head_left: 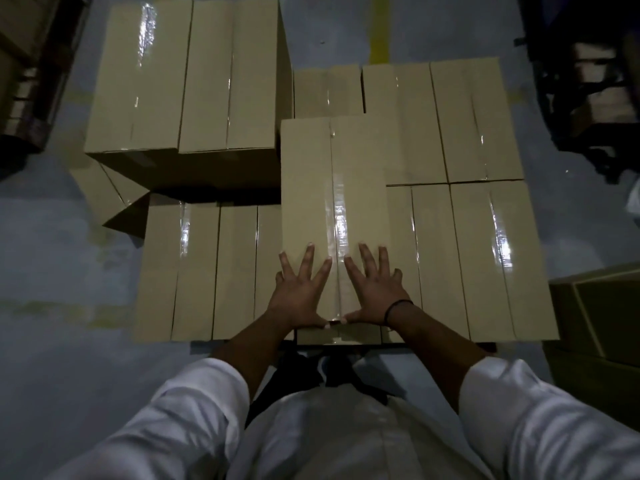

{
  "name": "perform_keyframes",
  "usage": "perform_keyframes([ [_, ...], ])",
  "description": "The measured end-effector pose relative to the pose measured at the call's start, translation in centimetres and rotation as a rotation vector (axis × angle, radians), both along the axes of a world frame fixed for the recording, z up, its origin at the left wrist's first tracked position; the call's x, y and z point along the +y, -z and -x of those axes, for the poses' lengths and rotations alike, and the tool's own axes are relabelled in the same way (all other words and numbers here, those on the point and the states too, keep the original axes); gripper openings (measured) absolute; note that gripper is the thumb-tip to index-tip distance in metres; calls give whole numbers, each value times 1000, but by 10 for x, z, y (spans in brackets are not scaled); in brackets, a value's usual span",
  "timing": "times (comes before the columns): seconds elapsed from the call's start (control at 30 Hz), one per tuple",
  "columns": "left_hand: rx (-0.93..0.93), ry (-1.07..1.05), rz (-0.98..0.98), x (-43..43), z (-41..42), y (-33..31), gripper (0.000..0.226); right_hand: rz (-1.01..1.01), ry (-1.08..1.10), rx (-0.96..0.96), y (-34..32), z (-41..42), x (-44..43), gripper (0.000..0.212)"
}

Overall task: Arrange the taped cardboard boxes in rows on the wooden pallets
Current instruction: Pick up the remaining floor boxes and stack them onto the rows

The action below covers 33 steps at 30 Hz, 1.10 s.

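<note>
Floor (52,271) was grey, mottled concrete, and a yellow painted line (379,29) ran across it at the far side. We found plain brown corrugated cardboard boxes packed edge to edge in rows as a lower layer (460,254), all rectangular, each with its centre seam closed by a strip of clear glossy tape that caught the light. A tall stack (187,81) of the same taped boxes stood higher at the far left, with two boxes side by side on top. A loose box (114,195) lay tilted against its base on the left. Another brown box (602,323) sat at the right edge, apart from the rows.

One top box (322,185) lay flat on the lower layer near the middle, lengthwise away from the person, with its near end at the front edge of the rows. Its tape strip (341,216) ran down the centre seam.

White sleeves (173,410) were pushed up the forearms. The left hand (299,292) and right hand (375,289) lay flat on the near end of the top box, one on either side of the seam. Their fingers were straight and spread, gripping nothing, and the thumbs nearly met at the box's near edge. A thin black band (398,304) circled the right wrist.
</note>
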<state>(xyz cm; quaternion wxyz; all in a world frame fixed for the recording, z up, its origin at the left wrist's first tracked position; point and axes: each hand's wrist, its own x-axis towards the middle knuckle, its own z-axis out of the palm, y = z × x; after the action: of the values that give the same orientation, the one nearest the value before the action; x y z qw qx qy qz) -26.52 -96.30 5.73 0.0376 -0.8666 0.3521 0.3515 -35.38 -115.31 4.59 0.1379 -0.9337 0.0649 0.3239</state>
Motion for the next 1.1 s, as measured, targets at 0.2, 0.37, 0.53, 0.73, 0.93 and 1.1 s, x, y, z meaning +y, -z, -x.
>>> perform_keyframes([
  [0.2,-39,13,70,7,-9,1,130,27,-111,-22,-1,-4,-7,134],
  [0.37,-116,-28,65,-9,-25,-2,115,49,-101,-44,-4,-34,-20,119],
  [0.53,-164,-26,18,-32,-55,-6,105,101,-130,-36,-8,-75,-31,119],
  [0.73,-211,-33,27,-38,-102,-8,91,106,-138,-57,-5,-122,-48,107],
  [0.93,-194,-106,6,-47,-146,-10,93,98,8,-106,-4,-156,-59,81],
  [1.1,-240,-167,42,-56,-184,-2,91,107,77,-123,3,-186,-70,73],
])
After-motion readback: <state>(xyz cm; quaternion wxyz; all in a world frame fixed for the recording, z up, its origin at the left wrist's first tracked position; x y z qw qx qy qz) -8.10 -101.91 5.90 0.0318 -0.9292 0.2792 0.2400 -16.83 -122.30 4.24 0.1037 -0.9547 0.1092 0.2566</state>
